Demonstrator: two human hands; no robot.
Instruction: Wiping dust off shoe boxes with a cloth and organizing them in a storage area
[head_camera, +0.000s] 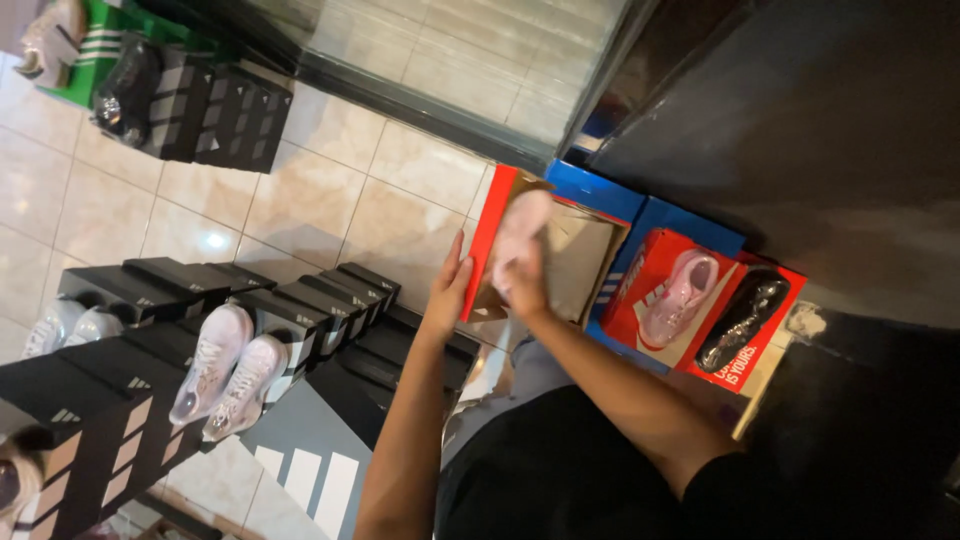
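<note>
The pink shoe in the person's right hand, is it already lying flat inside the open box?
No, the right hand holds the pink shoe raised above the open red box, which the left hand steadies.

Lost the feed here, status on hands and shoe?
Left hand steadies red shoebox edge. Right hand holds pink sneaker over box. Nothing blocking.

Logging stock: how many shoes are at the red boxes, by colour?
Pink: 2, a pink shoe in the right hand and a second pink shoe on the red lid
Black: 1, a black shoe
Total: 3
</note>
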